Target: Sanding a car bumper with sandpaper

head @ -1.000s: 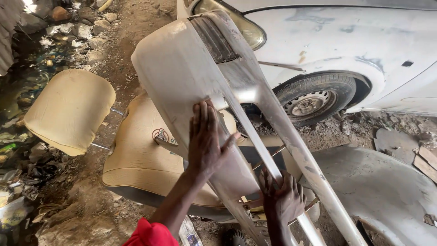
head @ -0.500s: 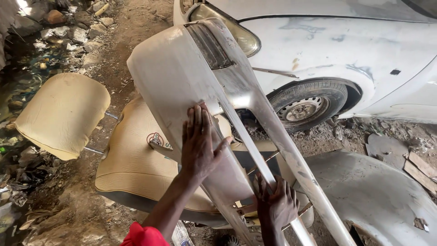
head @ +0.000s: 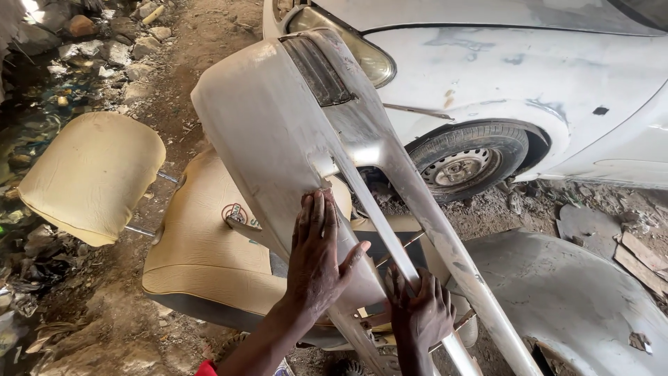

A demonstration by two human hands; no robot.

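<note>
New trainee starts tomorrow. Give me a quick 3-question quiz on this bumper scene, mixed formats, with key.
1. True or false: the left hand lies flat, fingers spread, on the dusty bumper.
2. Multiple choice: what lies under the bumper, on the ground? A) a tan car seat B) a blue toolbox C) a spare tyre
3. Fill in: the right hand is at a thin bar of the bumper, low down; behind it stands a pale car whose front ____ shows.

Key
1. True
2. A, the tan car seat, its headrest off to the side
3. wheel
</note>
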